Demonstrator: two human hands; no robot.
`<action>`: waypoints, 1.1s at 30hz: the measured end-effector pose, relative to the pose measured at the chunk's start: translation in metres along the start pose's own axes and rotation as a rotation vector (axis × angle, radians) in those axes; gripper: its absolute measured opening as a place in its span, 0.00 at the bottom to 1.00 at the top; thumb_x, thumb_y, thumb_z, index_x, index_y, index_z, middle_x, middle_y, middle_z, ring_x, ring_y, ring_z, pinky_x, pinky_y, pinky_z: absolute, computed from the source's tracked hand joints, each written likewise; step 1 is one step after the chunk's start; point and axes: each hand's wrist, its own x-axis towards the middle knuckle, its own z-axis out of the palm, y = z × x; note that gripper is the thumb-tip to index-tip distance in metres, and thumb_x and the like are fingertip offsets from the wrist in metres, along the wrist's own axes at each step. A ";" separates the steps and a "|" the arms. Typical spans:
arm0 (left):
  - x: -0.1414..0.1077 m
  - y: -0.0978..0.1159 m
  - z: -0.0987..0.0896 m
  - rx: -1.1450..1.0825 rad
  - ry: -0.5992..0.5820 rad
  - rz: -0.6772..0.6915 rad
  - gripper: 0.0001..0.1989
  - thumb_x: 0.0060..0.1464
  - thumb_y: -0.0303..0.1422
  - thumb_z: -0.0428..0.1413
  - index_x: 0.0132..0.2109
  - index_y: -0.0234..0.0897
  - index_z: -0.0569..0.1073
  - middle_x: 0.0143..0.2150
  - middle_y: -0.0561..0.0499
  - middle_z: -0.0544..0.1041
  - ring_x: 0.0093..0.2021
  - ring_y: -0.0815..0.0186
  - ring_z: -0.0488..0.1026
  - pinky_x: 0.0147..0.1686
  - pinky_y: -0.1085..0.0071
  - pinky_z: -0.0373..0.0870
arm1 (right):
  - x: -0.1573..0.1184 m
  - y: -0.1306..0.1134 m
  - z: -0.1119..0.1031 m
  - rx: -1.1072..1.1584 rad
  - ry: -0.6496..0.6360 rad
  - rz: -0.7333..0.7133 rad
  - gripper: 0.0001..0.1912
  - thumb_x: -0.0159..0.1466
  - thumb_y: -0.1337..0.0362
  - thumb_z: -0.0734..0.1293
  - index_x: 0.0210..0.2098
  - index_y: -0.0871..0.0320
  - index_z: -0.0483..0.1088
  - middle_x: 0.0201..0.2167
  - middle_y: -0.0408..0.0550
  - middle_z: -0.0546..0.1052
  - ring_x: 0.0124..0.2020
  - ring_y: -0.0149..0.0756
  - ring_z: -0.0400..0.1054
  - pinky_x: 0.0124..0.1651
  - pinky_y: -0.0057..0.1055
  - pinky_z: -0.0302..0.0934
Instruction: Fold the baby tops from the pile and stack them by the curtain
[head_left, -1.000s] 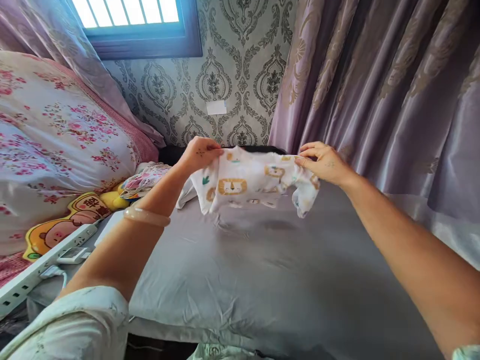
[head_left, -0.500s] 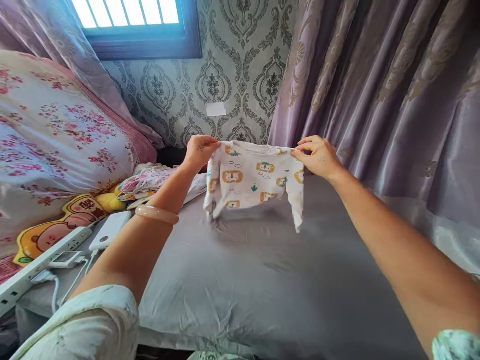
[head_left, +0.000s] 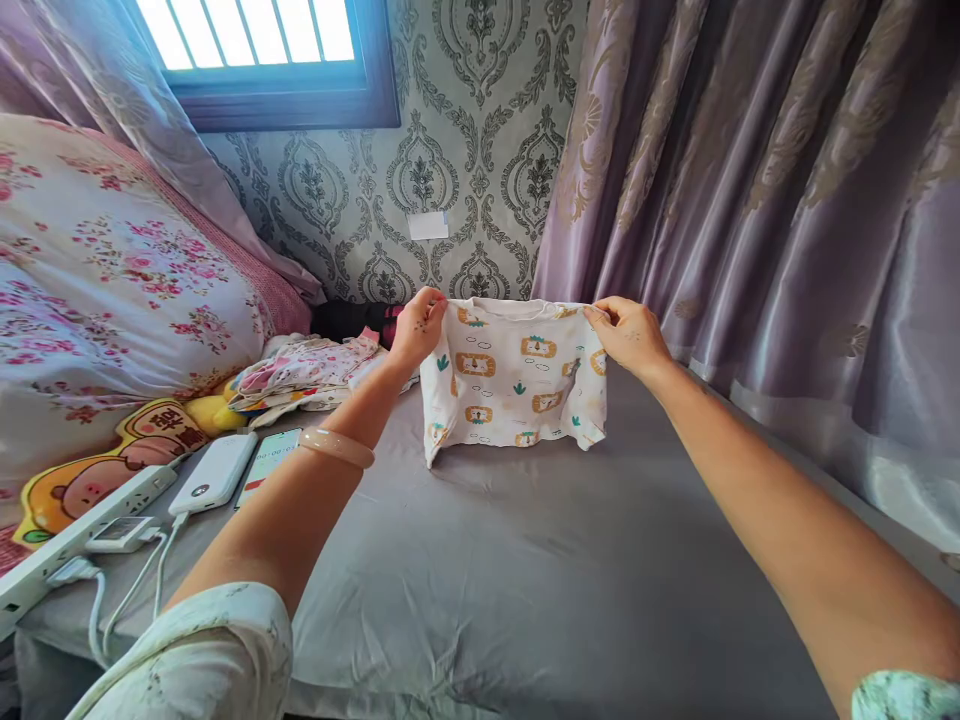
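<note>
A small white long-sleeved baby shirt [head_left: 510, 385], printed with yellow lion faces and green plants, hangs spread between my hands over a grey sheet [head_left: 540, 580]. My left hand [head_left: 420, 328] pinches one shoulder of it, with a pale bangle on that wrist. At the other shoulder, my right hand [head_left: 626, 335] grips the cloth between thumb and fingers. The neckline faces up and the sleeves hang down at both sides. Its lower hem is close to the sheet; whether it touches I cannot tell.
Folded clothes [head_left: 311, 370] lie left of the shirt, by a floral bundle [head_left: 135, 270]. Nearer are a yellow cartoon cushion [head_left: 90, 480], a white power bank [head_left: 215, 472], a phone [head_left: 266, 462] and a power strip [head_left: 90, 545] with cables. Purple curtains [head_left: 735, 200] hang at the right.
The shirt and both hands appear slightly lower in view. Its sleeves and hem, swinging and blurred before, now hang flatter and wider. The phone beside my left forearm has come into view.
</note>
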 end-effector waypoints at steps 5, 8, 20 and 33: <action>-0.024 0.000 -0.001 0.013 0.094 0.131 0.09 0.60 0.39 0.51 0.40 0.40 0.71 0.23 0.57 0.63 0.25 0.70 0.61 0.28 0.74 0.57 | -0.017 -0.005 -0.005 -0.033 0.080 -0.075 0.19 0.65 0.51 0.60 0.36 0.58 0.76 0.33 0.51 0.76 0.35 0.39 0.69 0.41 0.35 0.62; -0.040 0.009 -0.015 0.033 0.137 0.202 0.11 0.61 0.40 0.50 0.42 0.39 0.72 0.28 0.55 0.69 0.29 0.70 0.66 0.29 0.75 0.61 | -0.031 -0.014 -0.019 -0.023 0.104 -0.120 0.20 0.66 0.48 0.60 0.38 0.56 0.75 0.35 0.50 0.76 0.36 0.39 0.69 0.42 0.36 0.63; -0.058 0.110 -0.125 0.082 -0.092 0.148 0.11 0.48 0.46 0.63 0.35 0.47 0.80 0.24 0.54 0.75 0.19 0.69 0.65 0.15 0.71 0.60 | -0.056 -0.085 -0.126 0.251 -0.231 0.098 0.18 0.55 0.40 0.70 0.31 0.46 0.77 0.22 0.42 0.75 0.21 0.36 0.66 0.20 0.32 0.57; -0.075 -0.097 0.015 0.534 -0.619 0.083 0.17 0.58 0.41 0.49 0.35 0.34 0.77 0.31 0.48 0.77 0.32 0.65 0.71 0.31 0.72 0.64 | -0.100 0.057 0.044 -0.313 -0.646 0.002 0.16 0.69 0.58 0.58 0.41 0.57 0.75 0.41 0.49 0.77 0.42 0.38 0.72 0.44 0.31 0.60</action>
